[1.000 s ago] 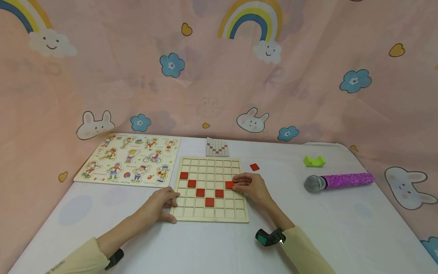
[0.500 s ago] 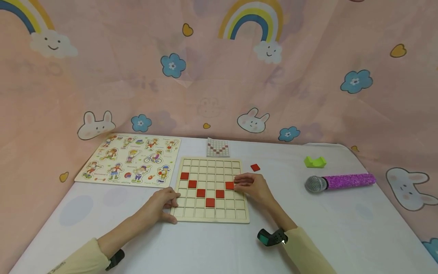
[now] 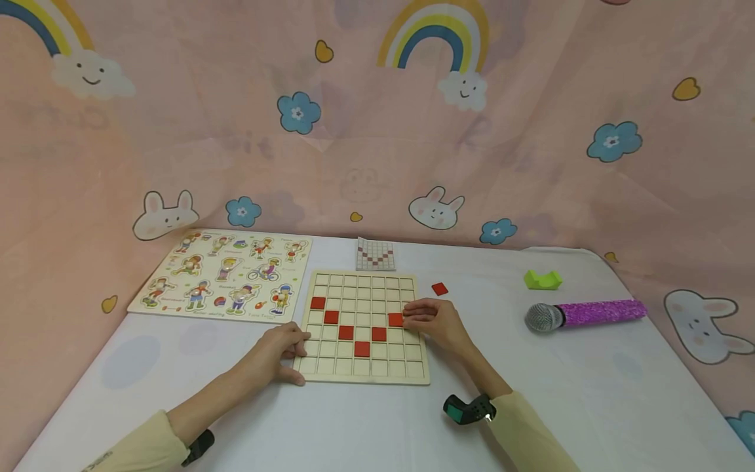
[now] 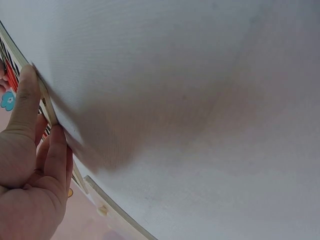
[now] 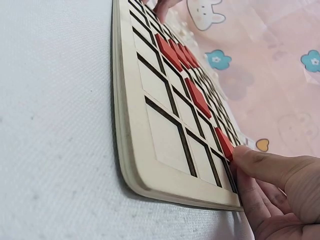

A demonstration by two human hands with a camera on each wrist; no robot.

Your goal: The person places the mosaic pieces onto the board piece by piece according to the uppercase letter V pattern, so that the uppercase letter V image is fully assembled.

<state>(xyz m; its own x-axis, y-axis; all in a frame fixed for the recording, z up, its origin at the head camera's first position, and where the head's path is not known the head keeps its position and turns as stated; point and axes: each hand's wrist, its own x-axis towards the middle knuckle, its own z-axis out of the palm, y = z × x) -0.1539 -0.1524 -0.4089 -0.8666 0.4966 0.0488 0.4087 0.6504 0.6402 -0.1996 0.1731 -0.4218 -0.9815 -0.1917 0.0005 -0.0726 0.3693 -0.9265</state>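
A wooden grid board (image 3: 390, 372) lies flat in the middle of the table, with several red square tiles set in a V in its cells. At its left edge, my left hand (image 3: 277, 347) holds the frame between thumb and fingers; the left wrist view shows these fingers (image 4: 56, 155) against the board's edge (image 4: 48, 107). My right hand (image 3: 438, 321) reaches over the right edge and pinches the red tile (image 3: 395, 320) at the V's right end. In the right wrist view, the thumb (image 5: 260, 162) touches that tile; its fingers partly hide behind the thumb and board.
One loose red tile (image 3: 439, 288) lies right of the board. Behind the board is a small pattern card (image 3: 375, 260) with a printed V. A picture puzzle board (image 3: 230, 301) lies at left. A lime-green block (image 3: 542, 280) and a purple microphone (image 3: 601, 312) are at right.
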